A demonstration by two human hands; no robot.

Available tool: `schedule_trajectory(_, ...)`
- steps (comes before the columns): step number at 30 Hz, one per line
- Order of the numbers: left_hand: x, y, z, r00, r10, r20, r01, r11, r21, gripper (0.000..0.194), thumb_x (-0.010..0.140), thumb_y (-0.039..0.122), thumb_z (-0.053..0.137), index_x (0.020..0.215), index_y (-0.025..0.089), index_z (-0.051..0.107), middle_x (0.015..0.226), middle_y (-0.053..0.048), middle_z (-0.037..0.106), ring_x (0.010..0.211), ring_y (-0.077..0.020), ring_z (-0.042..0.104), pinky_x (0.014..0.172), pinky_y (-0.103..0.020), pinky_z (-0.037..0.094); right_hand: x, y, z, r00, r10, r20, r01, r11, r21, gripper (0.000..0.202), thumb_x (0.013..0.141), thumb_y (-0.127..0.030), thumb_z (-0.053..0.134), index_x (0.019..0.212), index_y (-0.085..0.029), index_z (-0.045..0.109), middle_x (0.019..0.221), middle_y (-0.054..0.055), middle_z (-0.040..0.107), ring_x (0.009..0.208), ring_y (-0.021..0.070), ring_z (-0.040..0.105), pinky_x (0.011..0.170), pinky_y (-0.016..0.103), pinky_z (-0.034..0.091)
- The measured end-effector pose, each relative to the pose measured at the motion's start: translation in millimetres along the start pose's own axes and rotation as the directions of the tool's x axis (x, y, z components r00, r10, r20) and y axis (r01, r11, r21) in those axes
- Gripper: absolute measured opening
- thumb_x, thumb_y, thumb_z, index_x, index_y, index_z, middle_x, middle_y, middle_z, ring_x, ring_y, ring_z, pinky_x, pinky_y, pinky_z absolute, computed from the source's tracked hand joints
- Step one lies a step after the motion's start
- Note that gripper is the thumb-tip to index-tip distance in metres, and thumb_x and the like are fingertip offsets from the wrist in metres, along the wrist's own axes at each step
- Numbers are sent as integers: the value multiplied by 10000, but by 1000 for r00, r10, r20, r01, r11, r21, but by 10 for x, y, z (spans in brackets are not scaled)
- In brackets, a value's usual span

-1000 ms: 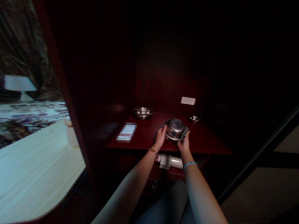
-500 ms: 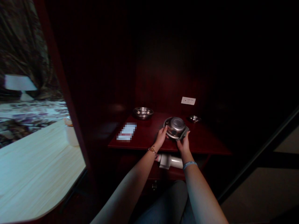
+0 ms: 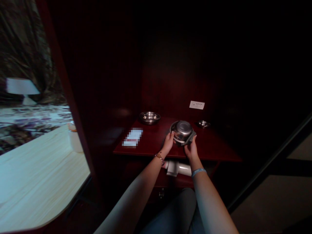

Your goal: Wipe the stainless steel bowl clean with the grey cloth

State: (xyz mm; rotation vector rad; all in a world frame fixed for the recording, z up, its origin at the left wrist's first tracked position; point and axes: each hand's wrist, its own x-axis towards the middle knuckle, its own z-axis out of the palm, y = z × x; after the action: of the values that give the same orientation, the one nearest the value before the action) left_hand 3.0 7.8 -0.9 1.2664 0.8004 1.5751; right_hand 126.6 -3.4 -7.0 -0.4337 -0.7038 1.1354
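Near the centre of the frame, just right of the middle, we see a metal bowl (image 3: 182, 129) held bottom-up over the front part of the dark red worktop (image 3: 151, 138). We judge it lifted, though its hidden underside keeps us from being sure. The left hand (image 3: 168, 143) has its fingers clamped on the rim at the lower left. Those of the right hand (image 3: 192, 149) close on the lower right edge, with a grey cloth (image 3: 191, 137) bunched between them and the metal. Gripped from two sides, the round shape probably cannot roll or tip, and the upturned base leaves the outer wall exposed.

A wide metal dish (image 3: 149, 118) sits further back, left of centre, and a small metal bowl (image 3: 203, 124) lies towards the right; both stand well apart from the hands, which we think leaves them elbow room.

As for writing, we can read none. The sheet (image 3: 133, 137) at the worktop's left is pixelated, the marks on the white wall socket (image 3: 197, 105) are too small, and no brand shows on the held bowl.
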Motion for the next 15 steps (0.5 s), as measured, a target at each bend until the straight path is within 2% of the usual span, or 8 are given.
schedule_trajectory(8, 8, -47, -24, 999, 3, -41, -3, 1000, 0, 548, 830, 698, 426, 799, 165, 545, 596, 26, 502, 482, -76, 415, 457, -199, 336, -13, 12, 2, 998, 64, 6, -64, 998, -9, 435, 950, -533, 394, 1141, -236, 647, 1180, 1, 695, 1138, 111, 619, 1081, 307, 409)
schedule_trajectory(15, -16, 33, -36, 992, -5, -128, 5, 1000, -2, 553, 855, 695, 375, 812, 170, 543, 629, -12, 545, 548, -111, 497, 483, -210, 376, -13, 15, 16, 997, 73, 28, -71, 997, -42, 437, 943, -533, 415, 1135, -215, 644, 1178, 24, 696, 1131, 131, 626, 1080, 336, 414)
